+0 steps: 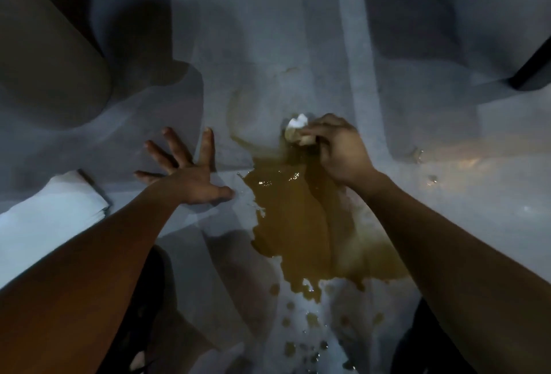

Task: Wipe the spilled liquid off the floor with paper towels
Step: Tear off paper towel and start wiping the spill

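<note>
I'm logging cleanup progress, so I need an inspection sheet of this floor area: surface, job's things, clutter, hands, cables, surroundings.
Surface: pale floor, dimly lit, wet with glare at the right.
Job's things: brown spill pooled between the arms, droplets trailing toward the camera; crumpled paper towel, partly stained, at the spill's far edge; stack of clean paper towels at the left.
Clutter: nothing seen.
Hands: right hand grips the crumpled towel; left hand spread, fingers straight, over the floor beside the spill.
Cables: nothing seen.
Surroundings: brown rounded object upper left; dark leg-like object upper right.

right hand [343, 150] presses crumpled paper towel [296, 130] beside brown spill [298, 224]; left hand [190, 176] splayed.
</note>
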`<state>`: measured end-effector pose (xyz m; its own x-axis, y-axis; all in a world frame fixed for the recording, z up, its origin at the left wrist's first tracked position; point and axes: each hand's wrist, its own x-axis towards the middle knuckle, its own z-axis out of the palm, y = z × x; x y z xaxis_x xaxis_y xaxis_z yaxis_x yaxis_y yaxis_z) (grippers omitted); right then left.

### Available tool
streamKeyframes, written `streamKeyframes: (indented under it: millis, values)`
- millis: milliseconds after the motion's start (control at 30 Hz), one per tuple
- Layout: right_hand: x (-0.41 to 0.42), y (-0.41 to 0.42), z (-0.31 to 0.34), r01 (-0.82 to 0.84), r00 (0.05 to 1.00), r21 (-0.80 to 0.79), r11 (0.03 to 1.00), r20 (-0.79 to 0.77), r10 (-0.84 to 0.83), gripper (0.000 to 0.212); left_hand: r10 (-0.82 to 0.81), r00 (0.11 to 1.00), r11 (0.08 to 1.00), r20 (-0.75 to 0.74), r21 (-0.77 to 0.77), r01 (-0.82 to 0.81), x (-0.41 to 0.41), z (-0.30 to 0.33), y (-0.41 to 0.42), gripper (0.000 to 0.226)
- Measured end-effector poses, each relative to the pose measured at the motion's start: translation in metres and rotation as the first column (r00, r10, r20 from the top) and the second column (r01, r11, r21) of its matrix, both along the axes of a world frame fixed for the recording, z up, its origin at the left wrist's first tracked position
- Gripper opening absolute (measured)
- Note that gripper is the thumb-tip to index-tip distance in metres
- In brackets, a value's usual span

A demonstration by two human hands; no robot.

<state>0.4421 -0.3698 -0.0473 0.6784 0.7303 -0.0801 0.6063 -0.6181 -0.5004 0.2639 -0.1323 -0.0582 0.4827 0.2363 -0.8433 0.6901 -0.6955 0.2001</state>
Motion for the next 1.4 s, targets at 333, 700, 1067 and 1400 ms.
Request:
streamKeyframes:
  millis: [333,700,1067,1400]
  values:
    - [-0.126,-0.055,-0.007,-0.307,0.937,-0.164,0.937,-0.224,0.268,0.037,-0.011,1.000,0.999,-0.017,0.035,0.012,0.002,0.002,-0.004,0.137]
    - [-0.017,-0.039,-0.024,0.450,0.881,-0.022,0.893,-0.153,-0.448,0.038,-0.005,1.000,0.995,0.001,0.103,0.004,0.000,-0.008,-0.003,0.139]
    - [-0.115,-0.115,-0.025,0.355,0.923,-0.159,0.921,-0.094,-0.372,0.039,0.020,0.986,0.966,0.164,0.253,-0.062,-0.025,-0.029,-0.012,0.131]
    - [-0.175,-0.124,-0.001,0.029,0.989,-0.380,0.925,-0.122,-0.081,0.047,-0.069,0.972,0.927,0.225,0.374,-0.021,-0.036,-0.042,-0.023,0.107]
